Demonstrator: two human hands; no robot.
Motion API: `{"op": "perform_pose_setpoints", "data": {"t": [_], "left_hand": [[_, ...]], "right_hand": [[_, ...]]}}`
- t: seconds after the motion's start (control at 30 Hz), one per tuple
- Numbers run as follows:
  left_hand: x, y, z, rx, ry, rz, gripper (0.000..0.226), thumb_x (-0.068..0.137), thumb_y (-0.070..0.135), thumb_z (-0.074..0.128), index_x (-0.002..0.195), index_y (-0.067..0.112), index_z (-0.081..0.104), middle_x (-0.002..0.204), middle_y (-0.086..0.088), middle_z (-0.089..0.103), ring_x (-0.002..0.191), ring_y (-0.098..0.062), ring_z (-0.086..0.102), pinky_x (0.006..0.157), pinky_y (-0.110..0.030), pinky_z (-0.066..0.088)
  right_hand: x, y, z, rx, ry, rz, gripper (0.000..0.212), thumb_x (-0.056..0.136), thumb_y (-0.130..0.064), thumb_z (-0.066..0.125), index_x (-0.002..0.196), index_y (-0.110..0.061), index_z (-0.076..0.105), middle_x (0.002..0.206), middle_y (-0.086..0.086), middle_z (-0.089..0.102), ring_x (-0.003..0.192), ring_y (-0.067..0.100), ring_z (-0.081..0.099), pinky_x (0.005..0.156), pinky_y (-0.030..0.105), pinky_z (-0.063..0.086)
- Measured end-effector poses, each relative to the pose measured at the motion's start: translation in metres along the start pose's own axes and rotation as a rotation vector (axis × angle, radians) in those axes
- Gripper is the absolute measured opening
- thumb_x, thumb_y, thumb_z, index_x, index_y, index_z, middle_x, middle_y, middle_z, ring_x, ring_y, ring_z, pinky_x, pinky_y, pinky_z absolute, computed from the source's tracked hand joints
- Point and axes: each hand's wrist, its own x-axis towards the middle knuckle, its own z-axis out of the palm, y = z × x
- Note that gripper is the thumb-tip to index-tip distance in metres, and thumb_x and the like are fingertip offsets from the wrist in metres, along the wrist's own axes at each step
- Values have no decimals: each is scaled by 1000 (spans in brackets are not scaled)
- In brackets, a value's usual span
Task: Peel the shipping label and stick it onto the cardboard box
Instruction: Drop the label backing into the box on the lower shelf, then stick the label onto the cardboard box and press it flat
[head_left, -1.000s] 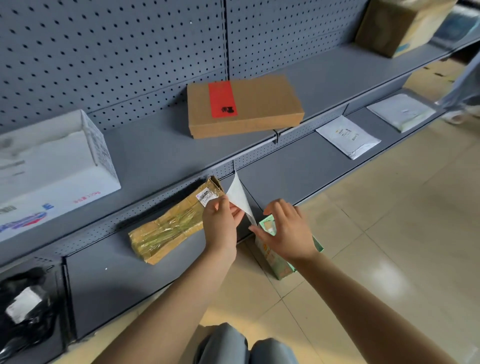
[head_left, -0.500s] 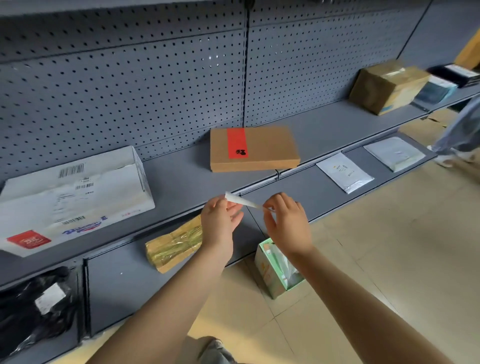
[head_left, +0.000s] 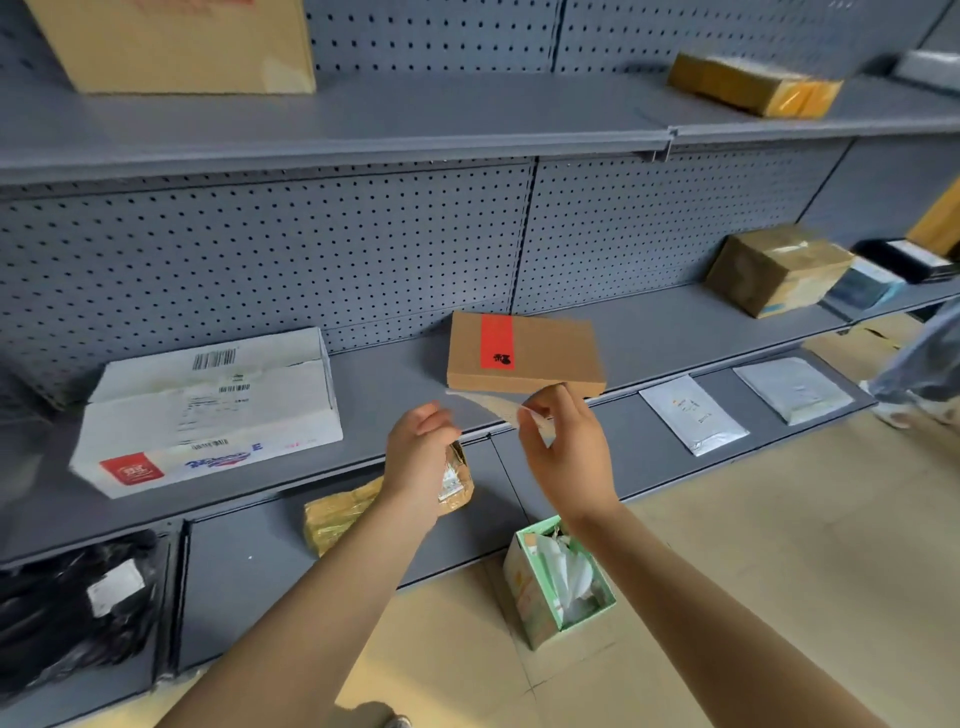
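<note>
Pinching shipping label (head_left: 506, 408), right hand (head_left: 563, 447), left hand (head_left: 421, 457) loosely curled, perhaps empty, cardboard box (head_left: 524, 353) red-striped

Shipping label (head_left: 493, 404) pinched in right hand (head_left: 566, 447), left hand (head_left: 421, 457) beside, before cardboard box (head_left: 524, 353).

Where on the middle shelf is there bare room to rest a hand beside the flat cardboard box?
Bare shelf lies between the white carton and the flat cardboard box, and again between that box and the taped brown parcel. The far right end is crowded with small packages. The right hand holds the label just in front of the box; the left hand hovers nearby.
</note>
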Motion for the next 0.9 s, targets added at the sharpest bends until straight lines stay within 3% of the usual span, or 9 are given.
{"op": "perform_pose_setpoints", "data": {"t": [0.07,0.17,0.3,0.43,0.5,0.6,0.7,0.77,0.9], "left_hand": [[-2,12,-2,-37,-5,9,31,85,-8,52,83,23,54,75,5,50,69,-5,46,64,-18,34],[-5,29,-7,-51,-11,62,23,87,3,60,105,16,63,88,7,65,76,3,58,72,-14,42],[-9,52,-17,-66,47,164,13,85,8,65,96,16,66,85,9,68,65,10,60,69,-15,43],[-12,76,-32,-67,106,255,6,86,14,66,92,13,66,87,6,68,76,2,60,75,-20,44],[-14,90,-42,-55,116,301,5,85,16,67,91,16,66,89,5,69,81,-2,61,75,-20,45],[-17,114,-59,-9,115,396,4,86,18,67,87,21,66,91,5,70,86,-4,63,72,-14,45],[-17,136,-75,24,113,486,4,85,16,67,87,20,65,85,7,69,77,4,63,67,-7,46],[-15,150,-86,42,125,537,4,85,16,67,86,19,66,84,6,68,78,-1,63,71,-13,47],[-11,178,-107,82,150,626,5,85,16,67,83,21,66,85,2,69,83,-12,63,80,-26,49]], "right_hand": [[6,-16,-2,73,4,-4,1,85,-10,57,84,-11,57,83,2,61,74,2,46,63,16,37],[14,-39,-5,156,14,-8,3,86,-11,56,83,-13,55,83,-2,57,74,10,50,64,26,43],[25,-65,-8,222,63,5,3,87,-11,57,85,-10,55,83,1,58,76,11,51,68,22,43],[37,-91,-13,283,96,56,7,87,-9,59,83,-14,56,84,-11,54,79,-1,53,66,12,42],[43,-102,-13,320,100,86,9,87,-12,59,81,-17,56,86,-11,56,81,1,54,65,10,41],[56,-122,-8,371,139,74,9,87,-23,58,79,-22,55,87,1,61,80,13,58,67,21,46],[70,-138,1,376,181,59,11,88,-26,57,77,-24,56,85,3,62,79,11,58,67,29,48],[78,-149,7,384,190,59,12,90,-27,58,78,-27,57,84,-1,62,80,11,58,65,34,51],[96,-174,19,352,215,6,11,91,-24,57,81,-22,60,84,0,65,79,10,58,71,23,46]]}}
